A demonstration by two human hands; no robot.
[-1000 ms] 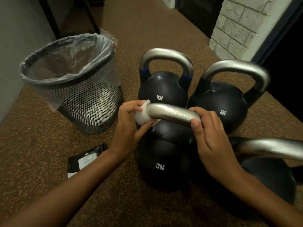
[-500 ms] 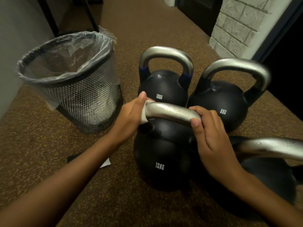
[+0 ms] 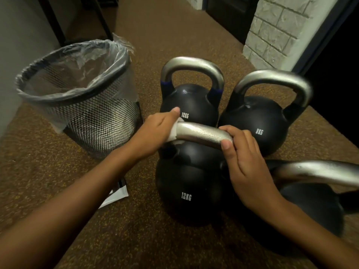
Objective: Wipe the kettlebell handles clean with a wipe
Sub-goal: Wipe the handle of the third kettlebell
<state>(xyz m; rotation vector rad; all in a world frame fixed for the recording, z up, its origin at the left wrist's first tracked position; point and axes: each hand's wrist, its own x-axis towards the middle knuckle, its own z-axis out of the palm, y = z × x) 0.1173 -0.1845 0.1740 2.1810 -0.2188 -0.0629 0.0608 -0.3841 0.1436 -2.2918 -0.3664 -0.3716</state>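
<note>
My left hand (image 3: 155,133) holds the white wipe (image 3: 174,133) round the left end of the handle (image 3: 202,135) of the near kettlebell (image 3: 186,181), marked 12KG. My right hand (image 3: 246,166) grips the right end. My arm hides most of a packet (image 3: 116,193).

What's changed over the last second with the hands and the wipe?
The left hand turned over the wipe, wrapping it round the handle's left end, thumb now pointing away. The right hand still grips the handle's right end; kettlebells and bin unmoved.
</note>
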